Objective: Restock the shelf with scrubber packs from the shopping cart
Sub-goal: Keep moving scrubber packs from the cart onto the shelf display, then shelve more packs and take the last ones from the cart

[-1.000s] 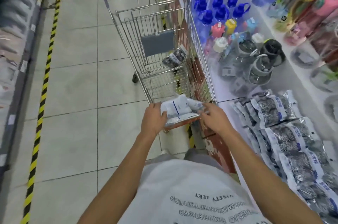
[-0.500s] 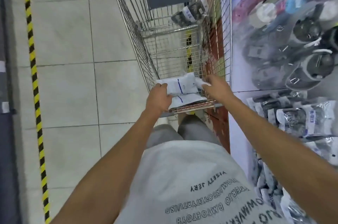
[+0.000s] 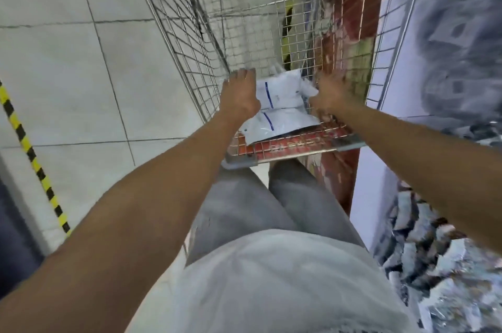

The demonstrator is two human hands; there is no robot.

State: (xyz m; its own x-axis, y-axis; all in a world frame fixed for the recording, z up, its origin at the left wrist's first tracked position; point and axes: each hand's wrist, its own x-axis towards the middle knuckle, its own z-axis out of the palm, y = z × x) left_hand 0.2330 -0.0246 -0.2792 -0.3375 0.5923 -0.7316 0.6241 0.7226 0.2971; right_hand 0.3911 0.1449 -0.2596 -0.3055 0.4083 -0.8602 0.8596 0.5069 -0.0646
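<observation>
Head view, looking steeply down into the shopping cart [image 3: 173, 22]. A white plastic pack [image 3: 282, 112] with thin blue stripes lay at the near end of the basket, draped over the red-lined near rim just above the handle bar; a second white bundle seemed to sit on top of it. Left hand [image 3: 240, 96] rested at the pack's left edge, fingers fairly straight and reaching forward, palm down; no closed grip seen. Right hand [image 3: 330, 93] was at the pack's right edge, blurred by motion; fingers appeared bent toward the plastic, but whether they actually pinched it could not be told. Shelf [image 3: 391, 196] ran along the right, with silvery scrubber packs [image 3: 423, 259] already lying on it at near right, heavily blurred. Judgement: pack looked light, soft and crinkly, film likely slick, contents compressible and not fragile. Best taken from both side edges at once, or by a bunched fold of film, since it would sag if lifted from one corner.
</observation>
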